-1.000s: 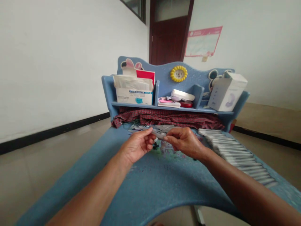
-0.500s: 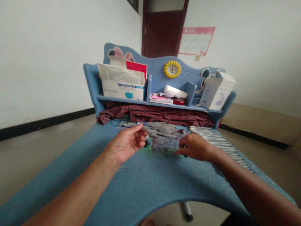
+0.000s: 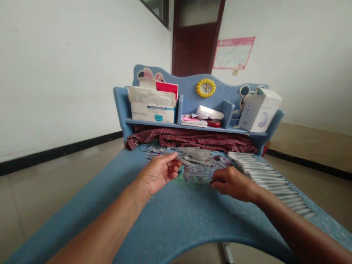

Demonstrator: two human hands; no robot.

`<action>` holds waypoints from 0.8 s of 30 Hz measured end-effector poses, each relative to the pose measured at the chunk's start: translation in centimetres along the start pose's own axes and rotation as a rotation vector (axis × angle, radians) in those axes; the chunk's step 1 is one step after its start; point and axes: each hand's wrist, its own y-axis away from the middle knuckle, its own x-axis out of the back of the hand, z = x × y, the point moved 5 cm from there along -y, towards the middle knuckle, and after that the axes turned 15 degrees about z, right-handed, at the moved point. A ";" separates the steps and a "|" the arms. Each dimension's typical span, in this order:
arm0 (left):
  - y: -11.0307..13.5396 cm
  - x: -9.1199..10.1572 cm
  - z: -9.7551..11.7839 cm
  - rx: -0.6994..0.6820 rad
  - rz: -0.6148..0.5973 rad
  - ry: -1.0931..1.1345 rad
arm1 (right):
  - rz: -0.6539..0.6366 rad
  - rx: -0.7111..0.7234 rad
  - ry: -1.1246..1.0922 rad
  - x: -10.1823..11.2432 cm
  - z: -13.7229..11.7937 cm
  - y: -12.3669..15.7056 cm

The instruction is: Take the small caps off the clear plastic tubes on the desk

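My left hand (image 3: 161, 174) is closed over the middle of the blue desk (image 3: 165, 223), thumb and forefinger pinched. A pale, thin pen barrel (image 3: 183, 160) seems to run from its fingertips, though the pile behind blurs its outline. My right hand (image 3: 233, 183) is closed too, low over the desktop; a small dark bit shows at its fingertips, too little to name. Between and beyond both hands lies a loose pile of pen parts (image 3: 198, 156), clear tubes and thin dark sticks. To the right, many silvery-grey pens (image 3: 268, 176) lie side by side in a row.
Behind the pile lies a folded red checked cloth (image 3: 198, 139). The shelf above carries a mask box (image 3: 152, 112), papers, a red tin (image 3: 213, 123) and a white box (image 3: 260, 112). A yellow-rimmed dial (image 3: 206, 88) sits on the backboard. The desk's front edge curves inward.
The view has shifted, so the desk appears lower and farther right. Both hands keep closed, at nearly the same places over the desk. More of the pen row shows beside my right arm.
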 end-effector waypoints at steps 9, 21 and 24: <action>-0.1 0.0 -0.6 -0.035 -0.004 -0.096 | 0.146 0.034 -0.405 0.1 -4.5 -1.6; -0.1 -0.1 -0.8 -0.061 -0.007 -0.187 | 0.114 0.055 -0.399 -0.3 -4.8 -1.6; 0.0 -0.1 -0.9 -0.062 -0.009 -0.188 | 0.100 0.054 -0.402 -0.4 -4.7 -1.5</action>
